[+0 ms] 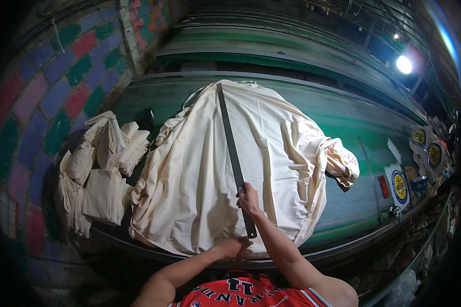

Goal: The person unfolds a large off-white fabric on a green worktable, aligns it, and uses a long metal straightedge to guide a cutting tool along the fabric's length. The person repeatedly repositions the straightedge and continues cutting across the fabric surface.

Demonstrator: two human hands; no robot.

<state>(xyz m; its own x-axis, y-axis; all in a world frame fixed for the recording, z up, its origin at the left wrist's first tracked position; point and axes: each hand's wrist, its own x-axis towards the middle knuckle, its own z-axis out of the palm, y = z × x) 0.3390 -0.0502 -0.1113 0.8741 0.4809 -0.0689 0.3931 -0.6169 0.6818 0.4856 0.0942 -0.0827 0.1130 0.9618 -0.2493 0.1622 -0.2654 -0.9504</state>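
A large piece of cream fabric (189, 189) lies spread and wrinkled in front of me, bunched along its left and right sides. Across it, from the far edge to the near one, runs a long dark ruler (229, 138) with a hole at its near end. My right hand (248, 198) is closed around the ruler's lower part. Close to the ruler's near end, my left hand (233, 248) has its fingers closed at the fabric's near edge; its fingertips are partly hidden.
Folded cream cloth bundles (105, 192) are piled on the left beside a painted block wall (51, 92). The long green table (353, 153) extends right, holding a printed emblem sheet (398, 187), a red object (383, 186) and a blue container (419, 182). More long tables (241, 41) stand behind.
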